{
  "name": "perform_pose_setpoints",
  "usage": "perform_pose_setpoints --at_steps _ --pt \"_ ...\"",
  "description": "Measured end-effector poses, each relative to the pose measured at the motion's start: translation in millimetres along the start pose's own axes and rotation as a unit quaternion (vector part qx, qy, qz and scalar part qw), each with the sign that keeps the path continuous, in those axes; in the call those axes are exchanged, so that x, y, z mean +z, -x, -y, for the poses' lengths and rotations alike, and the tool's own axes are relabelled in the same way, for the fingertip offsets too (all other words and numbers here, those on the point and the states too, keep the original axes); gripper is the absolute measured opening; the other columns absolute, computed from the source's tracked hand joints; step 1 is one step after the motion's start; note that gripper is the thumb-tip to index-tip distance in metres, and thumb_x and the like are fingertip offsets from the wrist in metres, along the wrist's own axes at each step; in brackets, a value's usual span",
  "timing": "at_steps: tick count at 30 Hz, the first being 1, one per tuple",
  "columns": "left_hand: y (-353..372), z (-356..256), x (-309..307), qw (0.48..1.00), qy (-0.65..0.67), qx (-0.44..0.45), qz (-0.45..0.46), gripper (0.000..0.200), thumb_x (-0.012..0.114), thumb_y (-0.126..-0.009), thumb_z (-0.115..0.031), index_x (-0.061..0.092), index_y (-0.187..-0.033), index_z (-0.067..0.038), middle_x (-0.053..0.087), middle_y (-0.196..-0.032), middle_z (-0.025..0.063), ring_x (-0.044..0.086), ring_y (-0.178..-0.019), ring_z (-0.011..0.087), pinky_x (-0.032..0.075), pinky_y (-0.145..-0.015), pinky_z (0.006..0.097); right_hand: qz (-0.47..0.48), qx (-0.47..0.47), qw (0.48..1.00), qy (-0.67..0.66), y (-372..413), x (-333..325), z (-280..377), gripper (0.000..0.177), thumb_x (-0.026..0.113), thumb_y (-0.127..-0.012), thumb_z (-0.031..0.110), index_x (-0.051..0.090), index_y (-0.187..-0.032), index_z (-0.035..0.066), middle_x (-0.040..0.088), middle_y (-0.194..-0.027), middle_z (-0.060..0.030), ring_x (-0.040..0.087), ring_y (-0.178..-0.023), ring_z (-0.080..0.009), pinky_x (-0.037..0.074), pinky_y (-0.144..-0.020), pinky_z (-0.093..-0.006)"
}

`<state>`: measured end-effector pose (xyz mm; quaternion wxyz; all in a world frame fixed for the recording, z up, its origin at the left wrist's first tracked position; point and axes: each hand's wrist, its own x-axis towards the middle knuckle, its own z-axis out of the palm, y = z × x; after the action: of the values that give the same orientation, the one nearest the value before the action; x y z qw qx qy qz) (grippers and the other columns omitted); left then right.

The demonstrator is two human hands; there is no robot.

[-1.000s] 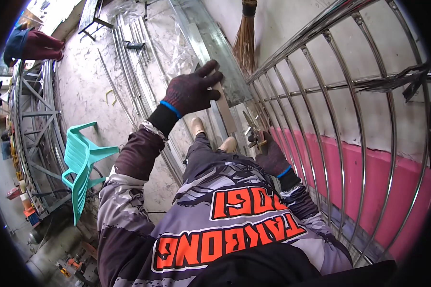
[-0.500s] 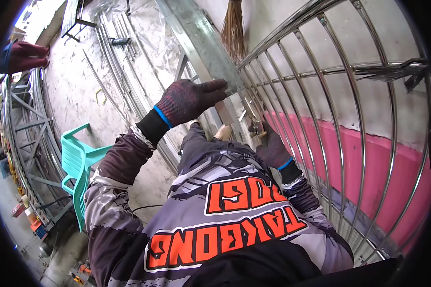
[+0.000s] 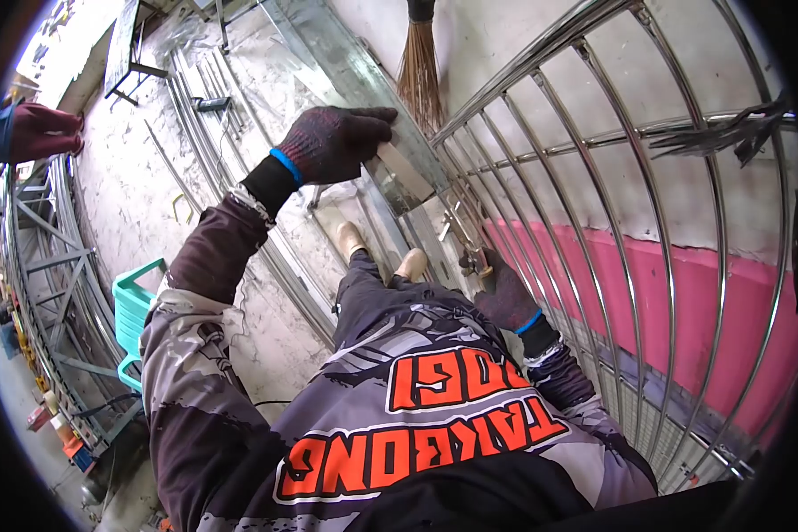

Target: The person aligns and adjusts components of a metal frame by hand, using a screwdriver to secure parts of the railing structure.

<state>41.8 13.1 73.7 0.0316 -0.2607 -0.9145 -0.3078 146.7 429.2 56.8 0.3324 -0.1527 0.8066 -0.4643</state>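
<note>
My left hand, in a dark knitted glove with a blue cuff edge, is closed on a flat, pale rectangular strip. The strip slants down over the end of a broad grey metal beam. Low on the right, my right hand wears a matching glove and curls around a small brass-coloured piece, whose kind I cannot tell. Small metal bits lie just beyond that hand, beside the foot of a shiny barred railing.
The railing stands close on my right before a pink and white wall. A broom leans behind the beam. Long metal bars lie on the floor at left, near a turquoise chair. Another person's legs show far left.
My left hand has moved left and upward in view, carrying the pale strip with it. My right hand stays nearly in place. More of my feet now shows.
</note>
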Motion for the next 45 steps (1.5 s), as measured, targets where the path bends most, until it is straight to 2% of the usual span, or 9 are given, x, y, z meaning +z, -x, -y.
perform_pose_setpoints --at_steps 9,11,27,33,36,39,41,42,45 --pt "-21 15 -17 0.998 -0.008 0.026 0.062 0.030 0.074 -0.090 -0.020 0.079 -0.119 -0.018 0.072 -0.144 0.0025 0.078 -0.103 0.0320 0.062 -0.088 0.0431 -0.035 0.019 0.999 -0.021 -19 23 50 0.065 0.089 -0.089 0.020 0.060 -0.144 0.002 0.071 -0.130 -0.0153 0.067 -0.123 -0.0247 0.054 -0.105 -0.0410" --pt "-25 17 -16 0.996 -0.014 0.042 0.074 0.029 0.074 -0.090 -0.020 0.080 -0.118 -0.018 0.072 -0.144 0.0025 0.078 -0.104 0.0315 0.062 -0.088 0.0431 -0.025 0.026 0.999 -0.009 -24 24 58 0.069 0.063 -0.078 -0.008 0.056 -0.146 0.000 0.070 -0.130 -0.0180 0.066 -0.130 -0.0321 0.050 -0.112 -0.0408" --pt "-37 9 -11 0.989 0.005 0.086 0.122 0.027 0.076 -0.088 -0.023 0.077 -0.113 -0.014 0.070 -0.147 0.0049 0.076 -0.110 0.0335 0.062 -0.089 0.0450 -0.054 0.022 0.998 0.014 -33 44 50 0.073 0.061 -0.077 -0.006 0.054 -0.150 0.002 0.070 -0.131 -0.0202 0.067 -0.130 -0.0345 0.052 -0.107 -0.0409" --pt "-37 12 -7 0.990 0.010 0.071 0.124 0.025 0.076 -0.089 -0.022 0.078 -0.112 -0.014 0.070 -0.146 0.0045 0.075 -0.111 0.0329 0.062 -0.090 0.0445 -0.055 -0.004 0.997 0.050 -38 47 30 0.071 0.059 -0.078 -0.008 0.055 -0.149 0.001 0.071 -0.119 -0.0192 0.071 -0.114 -0.0314 0.055 -0.099 -0.0408" --pt "-34 13 -5 0.990 -0.003 0.108 0.089 0.025 0.074 -0.091 -0.024 0.078 -0.114 -0.016 0.072 -0.145 0.0047 0.078 -0.096 0.0322 0.063 -0.082 0.0420 -0.092 0.003 0.995 0.049 -40 50 32 0.068 0.062 -0.078 -0.008 0.058 -0.146 0.000 0.070 -0.115 -0.0177 0.069 -0.110 -0.0292 0.055 -0.097 -0.0402" --pt "-28 2 -9 0.994 0.025 0.062 0.089 0.026 0.076 -0.089 -0.023 0.078 -0.113 -0.014 0.071 -0.144 0.0039 0.077 -0.103 0.0326 0.062 -0.085 0.0441 -0.087 -0.012 0.996 0.033 -42 42 46 0.059 0.067 -0.077 -0.005 0.063 -0.136 -0.001 0.070 -0.116 -0.0190 0.070 -0.112 -0.0317 0.056 -0.096 -0.0418" --pt "-14 -17 -19 1.000 -0.022 -0.008 0.008 0.026 0.077 -0.088 -0.024 0.078 -0.112 -0.013 0.073 -0.141 0.0050 0.077 -0.093 0.0330 0.063 -0.079 0.0432 -0.100 -0.045 0.977 0.181 -41 40 49 0.056 0.071 -0.079 0.000 0.061 -0.134 -0.002 0.068 -0.124 -0.0267 0.068 -0.119 -0.0441 0.056 -0.100 -0.0485" --pt "-2 -15 -15 0.996 0.017 0.004 -0.087 0.027 0.077 -0.090 -0.021 0.079 -0.115 -0.012 0.076 -0.134 0.0088 0.078 -0.083 0.0301 0.062 -0.072 0.0396 -0.100 -0.049 0.978 0.178 -42 39 42 0.056 0.071 -0.079 0.000 0.061 -0.134 -0.002 0.068 -0.124 -0.0267 0.068 -0.119 -0.0441 0.056 -0.100 -0.0485" --pt "45 -28 -2 0.912 0.270 -0.237 -0.200 0.027 0.076 -0.096 -0.015 0.077 -0.122 -0.005 0.080 -0.115 0.0126 0.077 -0.080 0.0182 0.061 -0.071 0.0322 -0.098 -0.014 0.985 0.138 -41 40 25 0.049 0.073 -0.078 0.003 0.064 -0.127 -0.001 0.069 -0.119 -0.0245 0.070 -0.115 -0.0420 0.057 -0.097 -0.0482"
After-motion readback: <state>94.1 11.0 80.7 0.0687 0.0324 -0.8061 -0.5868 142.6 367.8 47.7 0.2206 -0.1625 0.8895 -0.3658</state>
